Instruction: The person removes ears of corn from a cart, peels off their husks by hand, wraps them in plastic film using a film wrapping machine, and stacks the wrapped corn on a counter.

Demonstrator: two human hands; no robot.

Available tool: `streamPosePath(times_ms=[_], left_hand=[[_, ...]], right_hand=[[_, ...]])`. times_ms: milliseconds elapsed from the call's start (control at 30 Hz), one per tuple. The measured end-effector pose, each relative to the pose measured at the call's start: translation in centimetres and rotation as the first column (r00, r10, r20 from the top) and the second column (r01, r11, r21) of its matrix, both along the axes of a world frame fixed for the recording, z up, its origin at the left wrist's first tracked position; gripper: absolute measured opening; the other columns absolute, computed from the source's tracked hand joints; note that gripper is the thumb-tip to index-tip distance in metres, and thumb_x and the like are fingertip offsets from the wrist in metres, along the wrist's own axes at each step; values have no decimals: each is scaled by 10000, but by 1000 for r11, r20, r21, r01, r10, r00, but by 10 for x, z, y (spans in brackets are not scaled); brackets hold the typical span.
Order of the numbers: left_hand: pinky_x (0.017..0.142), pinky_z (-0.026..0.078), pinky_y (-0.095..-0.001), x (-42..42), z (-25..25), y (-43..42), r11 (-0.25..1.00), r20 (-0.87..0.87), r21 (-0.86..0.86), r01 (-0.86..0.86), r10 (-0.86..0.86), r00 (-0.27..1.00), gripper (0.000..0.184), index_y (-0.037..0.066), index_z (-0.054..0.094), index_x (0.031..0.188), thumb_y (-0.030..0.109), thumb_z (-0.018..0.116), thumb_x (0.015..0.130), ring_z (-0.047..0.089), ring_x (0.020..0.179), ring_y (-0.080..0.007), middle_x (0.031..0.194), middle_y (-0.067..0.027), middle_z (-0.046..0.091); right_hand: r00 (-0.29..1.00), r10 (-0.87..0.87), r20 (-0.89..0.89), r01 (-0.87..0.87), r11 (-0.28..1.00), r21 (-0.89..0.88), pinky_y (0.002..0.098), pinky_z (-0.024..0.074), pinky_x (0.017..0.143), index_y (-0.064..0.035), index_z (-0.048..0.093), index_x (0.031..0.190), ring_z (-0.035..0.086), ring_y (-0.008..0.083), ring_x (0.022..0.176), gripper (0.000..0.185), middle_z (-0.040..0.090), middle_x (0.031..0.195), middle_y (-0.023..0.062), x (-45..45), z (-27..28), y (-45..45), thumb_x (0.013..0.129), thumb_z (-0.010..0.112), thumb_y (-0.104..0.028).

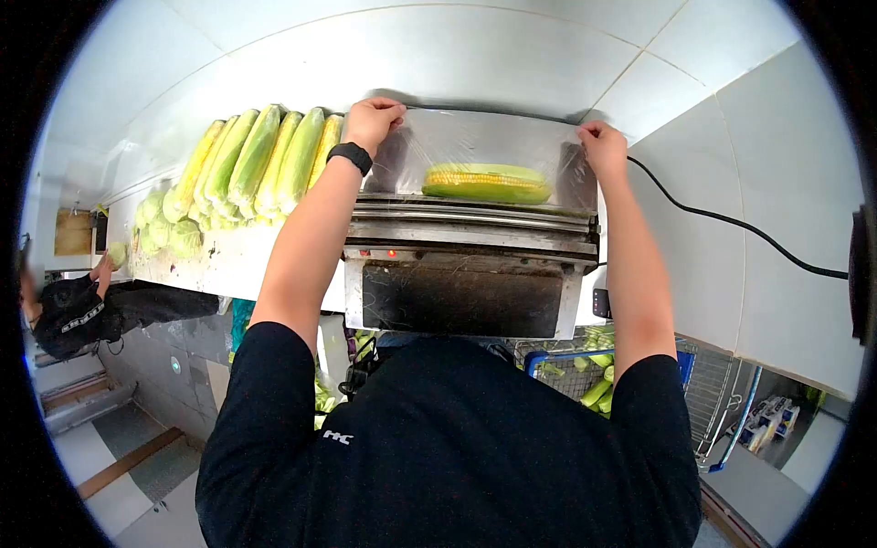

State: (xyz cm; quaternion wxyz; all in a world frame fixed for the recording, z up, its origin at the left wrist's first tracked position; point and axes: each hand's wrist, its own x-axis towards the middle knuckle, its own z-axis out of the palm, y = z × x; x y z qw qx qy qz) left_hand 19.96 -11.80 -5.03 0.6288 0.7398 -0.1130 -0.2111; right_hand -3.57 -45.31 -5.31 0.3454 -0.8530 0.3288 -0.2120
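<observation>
A wrapping machine [461, 301] with metal rails stands on the counter in front of me. On it lies an ear of corn [486, 184], partly in its green husk, with a strip of yellow kernels showing. Clear plastic film [484, 137] spreads around the ear; whether it lies over or under the corn I cannot tell. My left hand [373, 122] pinches the film's far left corner. At the far right corner, my right hand [603, 148] is closed on the film too, fingertips pressed together. Both hands are beyond the ear, one at each side.
Several ears of corn [256, 160] lie in a row left of the machine, beside cabbages [185, 239]. A black cable [744, 224] runs along the right wall. Below right stands a wire cart [708, 402] holding husks. Another person [78, 306] works at far left.
</observation>
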Motion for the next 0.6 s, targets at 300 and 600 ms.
streamPosePath(times_ms=[300, 600], left_hand=[[688, 555, -344, 0, -32, -6, 857, 367, 504, -106, -101, 925, 160, 40, 755, 869, 162, 719, 772, 697, 693, -241, 792, -120, 735], [782, 537, -418, -49, 29, 1, 945, 714, 326, -34, -222, 664, 196, 29, 689, 1005, 115, 664, 832, 668, 862, -321, 994, -146, 677]], right_hand=[[987, 127, -103, -155, 924, -348, 459, 522, 763, -21, 692, 922, 651, 380, 857, 163, 685, 890, 187, 4, -25, 14, 843, 678, -162], [992, 35, 124, 22, 905, -424, 461, 521, 798, -68, 606, 1125, 631, 376, 948, 284, 599, 1166, 160, -17, 23, 36, 850, 664, -115]])
